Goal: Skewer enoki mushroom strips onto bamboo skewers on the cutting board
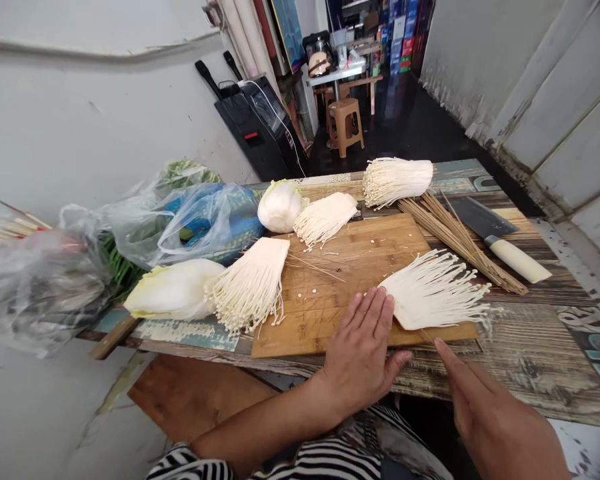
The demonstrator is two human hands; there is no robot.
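Observation:
A flattened bunch of enoki mushrooms (430,293) lies fanned out at the right of the wooden cutting board (325,313). My left hand (360,350) is flat at the bunch's base, fingers stretched out and close together, thumb apart. Near the board's front edge, my right hand (495,407) has its fingers pinched around a thin bamboo skewer (429,335), mostly hidden by the hand. The skewer's tip is at the bunch's near side; whether it has entered cannot be seen. More enoki bunches lie at the board's left (255,283) and far edge (326,217).
Beyond the board are another enoki bunch (399,181), a bundle of skewers (465,243) and a cleaver (485,220) with a pale handle. Two baby cabbages (177,290) (280,207) sit left, near plastic bags (205,220). A stool (346,127) stands behind the table.

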